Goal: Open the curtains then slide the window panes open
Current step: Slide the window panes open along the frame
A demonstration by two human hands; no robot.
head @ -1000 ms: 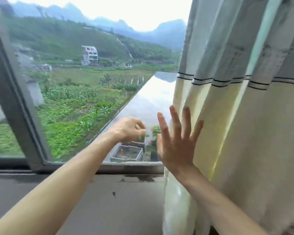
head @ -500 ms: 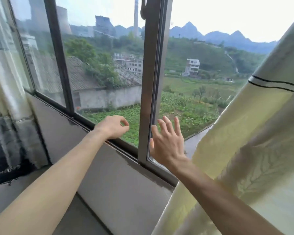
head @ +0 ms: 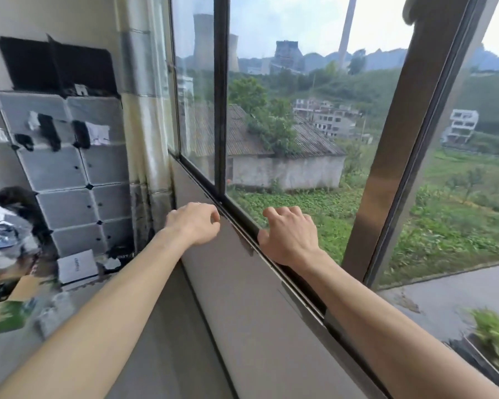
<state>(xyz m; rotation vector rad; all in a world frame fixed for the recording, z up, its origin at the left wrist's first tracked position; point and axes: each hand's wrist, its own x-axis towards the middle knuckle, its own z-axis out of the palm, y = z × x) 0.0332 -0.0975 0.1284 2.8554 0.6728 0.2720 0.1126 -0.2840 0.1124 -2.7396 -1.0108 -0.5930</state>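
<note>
A wide sliding window fills the upper right, with a thin dark frame bar [head: 221,96] and a thick grey pane frame [head: 398,145] leaning to the right. A pale curtain [head: 147,116] hangs gathered at the window's left end. My left hand [head: 195,223] hovers by the bottom track [head: 242,228], fingers curled loosely, holding nothing. My right hand [head: 288,234] is in front of the lower glass between the two frame bars, fingers bent, empty. Whether it touches the glass cannot be told.
A grey sill wall [head: 242,298] runs below the window. A cube cabinet with translucent doors [head: 67,174] stands against the left wall, with boxes and clutter [head: 18,272] on the floor. Outside are roofs, fields and hills.
The view has swung left: the right curtain has left the frame and the left curtain and cabinet have come in. My right hand's fingers went from spread to bent.
</note>
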